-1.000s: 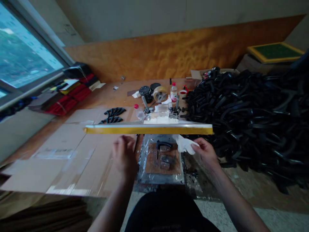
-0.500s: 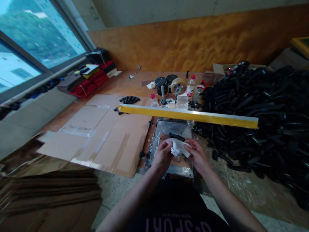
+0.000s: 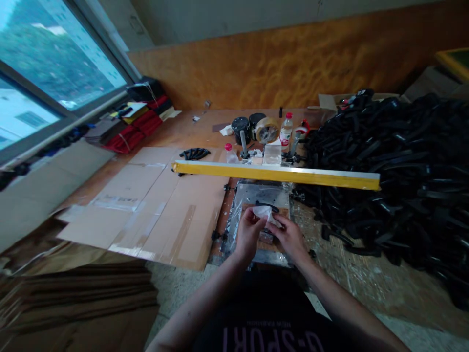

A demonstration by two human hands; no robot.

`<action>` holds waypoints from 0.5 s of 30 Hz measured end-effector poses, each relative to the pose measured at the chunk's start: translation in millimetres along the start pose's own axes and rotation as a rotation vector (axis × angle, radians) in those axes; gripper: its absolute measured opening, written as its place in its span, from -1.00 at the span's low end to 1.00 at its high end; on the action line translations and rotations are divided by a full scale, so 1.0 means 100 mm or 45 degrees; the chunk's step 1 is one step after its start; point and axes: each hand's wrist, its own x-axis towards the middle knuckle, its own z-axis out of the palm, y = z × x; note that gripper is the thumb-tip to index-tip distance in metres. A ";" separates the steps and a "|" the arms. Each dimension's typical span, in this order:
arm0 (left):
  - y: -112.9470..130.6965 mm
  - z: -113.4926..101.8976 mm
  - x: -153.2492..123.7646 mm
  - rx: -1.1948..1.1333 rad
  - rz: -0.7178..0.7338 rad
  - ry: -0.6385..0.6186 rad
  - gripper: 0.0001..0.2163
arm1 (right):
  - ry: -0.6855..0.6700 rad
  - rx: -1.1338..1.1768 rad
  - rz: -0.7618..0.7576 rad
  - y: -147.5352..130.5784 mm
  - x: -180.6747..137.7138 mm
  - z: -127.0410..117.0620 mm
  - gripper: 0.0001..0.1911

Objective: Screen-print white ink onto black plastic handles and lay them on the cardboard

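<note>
Between my two hands is a crumpled white cloth or tissue (image 3: 263, 211). My left hand (image 3: 249, 230) pinches its left side, and my right hand (image 3: 287, 234) grips its right side with bent fingers. Just beyond the cloth, a curved black plastic handle (image 3: 269, 206) lies on a brown block (image 3: 249, 210) over a metal plate (image 3: 252, 191). A long bar with a yellow front face (image 3: 278, 173) spans the space past the plate. Whether the cloth touches the handle I cannot tell.
To the right rises a large heap of black handles (image 3: 366, 146). Flattened cardboard (image 3: 164, 210) covers the left side, with several black pieces (image 3: 195, 154) on it. Behind the bar stand a tape roll (image 3: 266, 130), black tubs (image 3: 241, 129) and a red-capped bottle (image 3: 286, 129).
My hands have drawn closer together, and the white cloth between them is now more bunched up. The whole view has shifted slightly.
</note>
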 end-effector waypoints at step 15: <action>1.52 -0.05 0.20 0.266 1.478 0.445 -0.75 | 0.063 0.387 0.200 -0.21 0.17 -0.06 -0.68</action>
